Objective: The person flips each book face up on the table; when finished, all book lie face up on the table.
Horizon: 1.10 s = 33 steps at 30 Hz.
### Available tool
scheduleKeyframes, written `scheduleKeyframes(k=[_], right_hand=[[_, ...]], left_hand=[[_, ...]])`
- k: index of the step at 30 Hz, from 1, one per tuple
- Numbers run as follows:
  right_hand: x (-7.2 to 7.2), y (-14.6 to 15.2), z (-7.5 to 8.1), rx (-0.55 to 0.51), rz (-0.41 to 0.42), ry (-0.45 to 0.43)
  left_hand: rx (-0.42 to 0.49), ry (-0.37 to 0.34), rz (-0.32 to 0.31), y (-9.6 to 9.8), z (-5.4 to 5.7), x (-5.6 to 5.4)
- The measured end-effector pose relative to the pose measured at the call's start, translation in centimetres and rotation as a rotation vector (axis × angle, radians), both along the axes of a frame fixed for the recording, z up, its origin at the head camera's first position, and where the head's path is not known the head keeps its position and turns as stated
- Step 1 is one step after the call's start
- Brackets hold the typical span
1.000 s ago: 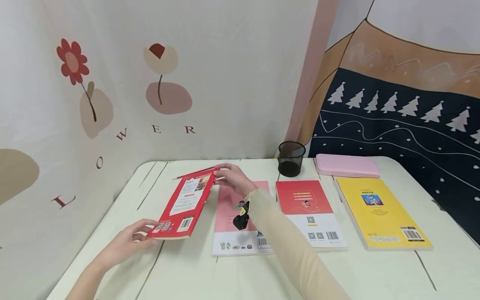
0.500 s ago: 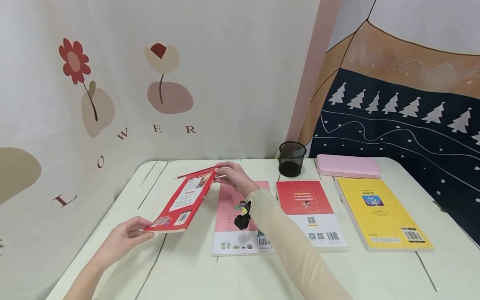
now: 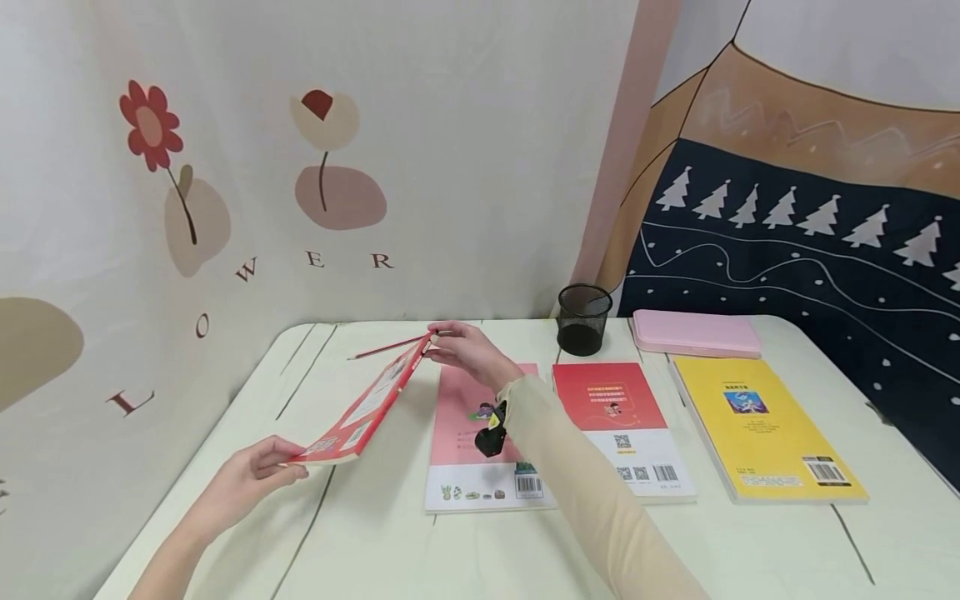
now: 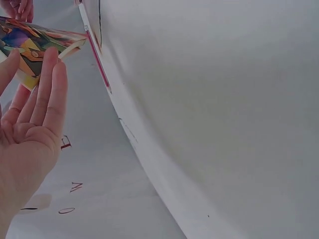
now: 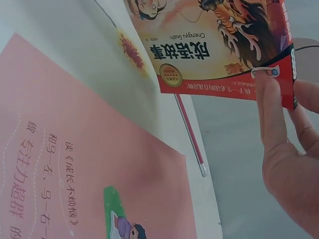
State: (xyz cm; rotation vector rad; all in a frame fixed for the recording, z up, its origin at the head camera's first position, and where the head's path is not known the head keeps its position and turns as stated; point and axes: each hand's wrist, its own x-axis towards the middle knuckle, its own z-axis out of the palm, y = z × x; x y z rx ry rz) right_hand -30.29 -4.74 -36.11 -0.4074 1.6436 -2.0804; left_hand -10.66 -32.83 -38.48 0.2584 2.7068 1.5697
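In the head view a thin red book (image 3: 369, 407) is held up at a slant above the table's left half, its back cover turned up and to the left. My left hand (image 3: 243, 486) pinches its near corner between thumb and fingers. At the far corner my right hand (image 3: 474, 357) grips it. The right wrist view shows the front cover (image 5: 219, 47) with a dragon picture and Chinese title, facing down toward the table. A red pencil (image 3: 385, 347) lies on the table behind the book. A pink-and-white book (image 3: 457, 433) lies flat below the right forearm.
Right of the pink book lie a red-and-white book (image 3: 611, 400) and a yellow book (image 3: 772, 442). A black mesh pen cup (image 3: 583, 325) and a pink case (image 3: 695, 333) stand along the back edge. Printed curtains hang behind and to the left.
The red book's near end rose a little and shifted left with my left hand. Then the book tipped more steeply, so its back cover appears narrower. The right hand has barely moved.
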Motion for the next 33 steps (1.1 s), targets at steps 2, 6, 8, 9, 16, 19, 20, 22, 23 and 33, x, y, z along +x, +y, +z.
scheduleKeyframes(k=[2, 6, 8, 9, 16, 19, 20, 22, 23, 33], right_hand=[[0.0, 0.1, 0.1, -0.003, 0.021, 0.029], [-0.1, 0.2, 0.2, -0.02, 0.059, 0.073], [-0.1, 0.2, 0.3, -0.03, 0.072, 0.092], [-0.1, 0.2, 0.3, -0.033, 0.072, 0.097], [-0.1, -0.1, 0.9, 0.001, -0.009, 0.078], [0.0, -0.3, 1.0, 0.005, -0.044, 0.087], [0.0, -0.3, 1.0, 0.008, -0.054, 0.094], [0.1, -0.5, 1.0, 0.019, -0.073, 0.105], [0.1, -0.5, 1.0, 0.028, -0.081, 0.11], [0.2, -0.7, 0.7, 0.062, -0.135, 0.123]], left_hand=[[0.022, 0.012, -0.027, -0.1, 0.0, 0.1], [0.07, 0.011, -0.061, -0.3, 0.0, 0.2], [0.069, -0.007, -0.047, -0.4, 0.1, 0.2], [0.065, -0.016, -0.039, -0.5, 0.2, 0.3], [0.123, -0.05, -0.1, -0.8, 0.2, 0.3], [0.119, -0.096, -0.1, -0.8, 0.4, 0.3], [0.1, -0.106, -0.09, -0.8, 0.4, 0.3], [0.049, -0.118, -0.048, -0.6, 0.5, 0.3], [0.014, -0.119, -0.019, -0.5, 0.6, 0.4], [-0.033, -0.036, 0.069, 0.1, 0.6, 0.1]])
